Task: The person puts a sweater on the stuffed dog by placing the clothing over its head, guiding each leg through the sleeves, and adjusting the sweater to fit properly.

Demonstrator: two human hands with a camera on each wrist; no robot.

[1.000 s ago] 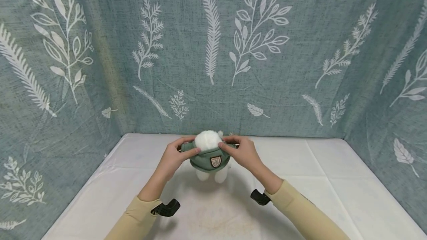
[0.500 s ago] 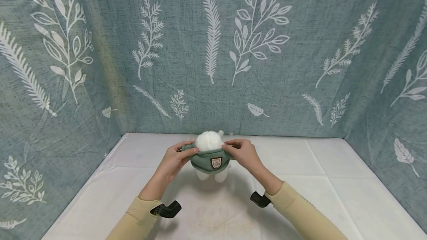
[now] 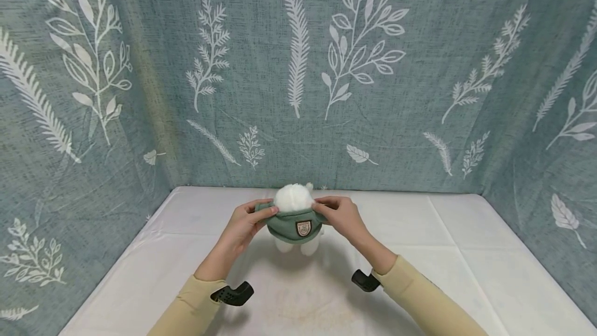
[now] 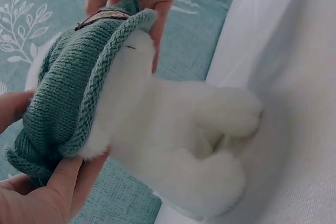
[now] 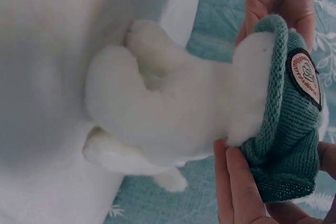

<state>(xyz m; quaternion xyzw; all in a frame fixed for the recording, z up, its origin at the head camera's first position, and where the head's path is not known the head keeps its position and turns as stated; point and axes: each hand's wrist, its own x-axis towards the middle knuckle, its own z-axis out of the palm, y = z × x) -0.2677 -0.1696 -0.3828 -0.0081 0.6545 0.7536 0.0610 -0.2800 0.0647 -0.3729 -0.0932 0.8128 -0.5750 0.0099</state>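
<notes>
A white plush toy (image 3: pixel 294 197) stands near the back of the white table. Around its head sits a small green knitted sweater (image 3: pixel 282 228), with a shield-shaped badge (image 3: pixel 303 228) on the front. White fur shows above the knit, and the rolled lower edge crosses the face in both wrist views. My left hand (image 3: pixel 241 226) pinches the sweater's left side between thumb and fingers. On the other side, my right hand (image 3: pixel 344 218) pinches the knit the same way. The toy's legs (image 4: pixel 220 114) show below, toward the table.
A white cloth (image 3: pixel 420 268) covers the table. Blue-green curtains (image 3: pixel 261 66) with white leaf prints rise behind and on both sides. Black wrist mounts (image 3: pixel 233 293) sit at the cuffs of the beige sleeves (image 3: pixel 186 302).
The right hand's grip has shifted slightly outward and down along the sweater's side. The knit's top edge looks straighter across the head. The toy stays in nearly the same place.
</notes>
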